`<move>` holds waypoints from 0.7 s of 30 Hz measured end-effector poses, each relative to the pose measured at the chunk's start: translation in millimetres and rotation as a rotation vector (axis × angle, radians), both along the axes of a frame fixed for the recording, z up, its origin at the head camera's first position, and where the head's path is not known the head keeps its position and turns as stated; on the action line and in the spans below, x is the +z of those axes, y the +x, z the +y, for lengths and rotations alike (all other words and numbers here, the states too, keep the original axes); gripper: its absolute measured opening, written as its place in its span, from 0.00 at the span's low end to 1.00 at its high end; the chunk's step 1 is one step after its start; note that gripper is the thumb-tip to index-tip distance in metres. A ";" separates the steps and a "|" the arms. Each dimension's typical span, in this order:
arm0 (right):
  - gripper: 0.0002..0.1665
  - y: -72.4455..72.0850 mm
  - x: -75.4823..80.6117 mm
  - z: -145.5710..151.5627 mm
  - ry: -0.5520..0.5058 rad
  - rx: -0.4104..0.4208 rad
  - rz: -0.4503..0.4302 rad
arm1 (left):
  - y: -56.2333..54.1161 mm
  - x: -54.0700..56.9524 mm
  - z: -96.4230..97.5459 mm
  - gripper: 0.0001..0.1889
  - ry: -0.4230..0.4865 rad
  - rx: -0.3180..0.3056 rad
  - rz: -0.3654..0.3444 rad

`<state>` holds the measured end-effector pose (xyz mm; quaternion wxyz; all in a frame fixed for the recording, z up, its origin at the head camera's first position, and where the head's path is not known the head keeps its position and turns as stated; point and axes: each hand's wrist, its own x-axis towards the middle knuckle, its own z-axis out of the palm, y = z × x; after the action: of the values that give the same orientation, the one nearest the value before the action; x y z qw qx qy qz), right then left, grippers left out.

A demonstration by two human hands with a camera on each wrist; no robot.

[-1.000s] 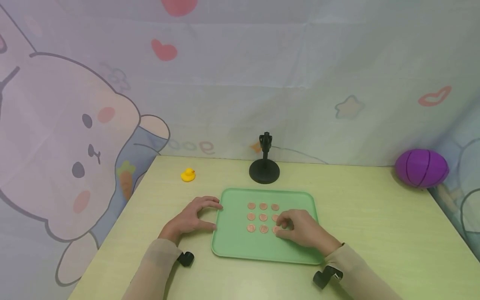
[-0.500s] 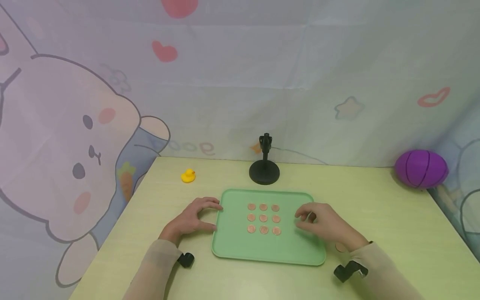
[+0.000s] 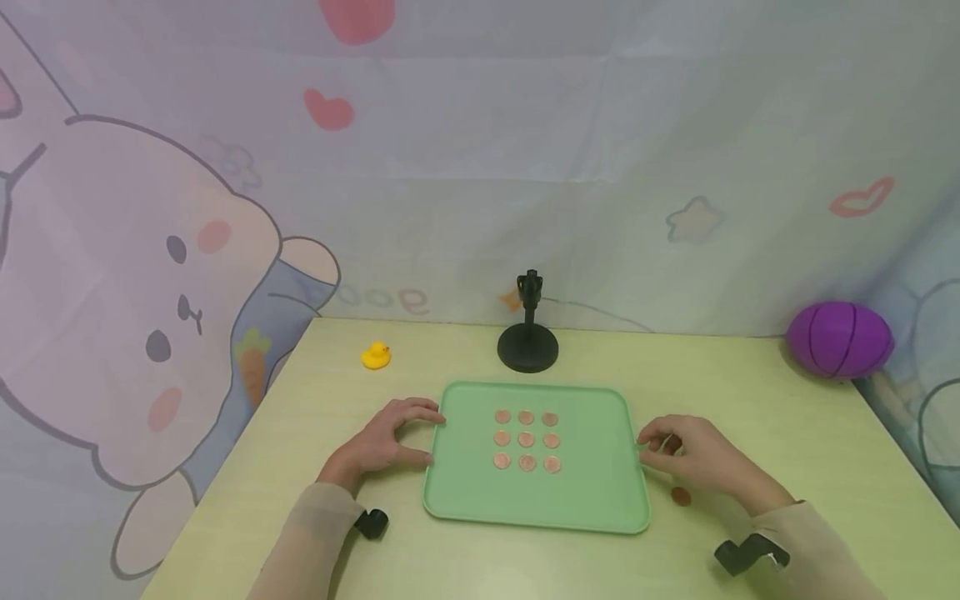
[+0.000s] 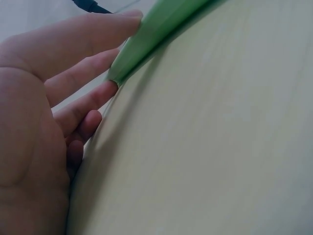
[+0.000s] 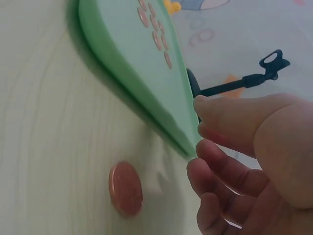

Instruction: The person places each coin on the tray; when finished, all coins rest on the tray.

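Observation:
A pale green tray (image 3: 536, 525) lies on the table with three rows of three copper-coloured coins (image 3: 527, 440) in its middle. My left hand (image 3: 386, 435) touches the tray's left edge with thumb and fingertips, the fingers reaching along the rim. At the right edge is my right hand (image 3: 693, 452), its thumb and fingertips right at the rim and its fingers loosely bent, no coin showing between them. One more coin (image 5: 125, 190) lies on the table just outside the tray, near the heel of the right hand in the head view.
A black stand with a round base (image 3: 528, 348) rises behind the tray. To its left sits a yellow rubber duck (image 3: 376, 356). A purple ball (image 3: 840, 340) rests at the table's back right corner, before a printed cloth backdrop (image 3: 480, 167).
My right hand has moved right, from the lower right coin out to the tray's right edge, uncovering the loose coin on the table. The left hand has stayed put.

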<state>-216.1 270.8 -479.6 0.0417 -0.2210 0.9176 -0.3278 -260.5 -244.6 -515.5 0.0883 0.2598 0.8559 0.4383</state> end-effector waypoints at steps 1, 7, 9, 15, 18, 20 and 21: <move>0.09 0.8 -0.1 2.8 -0.001 -0.002 -0.013 | 0.2 0.1 -0.1 0.28 0.000 0.000 -0.001; 0.12 4.9 -0.2 21.4 -0.010 0.059 -0.115 | -1.1 -0.4 -1.4 0.28 -0.002 -0.001 -0.003; 0.14 7.1 -1.0 27.9 0.003 0.105 -0.137 | -2.1 -2.2 -1.7 0.28 -0.002 0.001 0.002; 0.19 14.0 -4.7 37.2 0.004 0.163 -0.155 | -2.3 -2.9 -1.8 0.28 -0.002 0.004 -0.011; 0.17 16.9 -4.8 36.8 0.012 0.155 -0.136 | -1.9 -2.1 -1.6 0.29 -0.006 0.002 -0.016; 0.15 17.8 -4.7 36.2 0.018 0.159 -0.120 | -1.8 -1.6 -1.5 0.29 -0.008 0.002 -0.014; 0.14 18.3 -4.6 35.9 0.021 0.160 -0.114 | -2.0 -1.6 -1.7 0.29 -0.010 0.001 -0.010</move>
<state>-197.8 306.6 -484.2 0.1223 -0.2739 0.8965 -0.3261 -262.5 -246.3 -517.1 0.0937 0.2565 0.8578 0.4354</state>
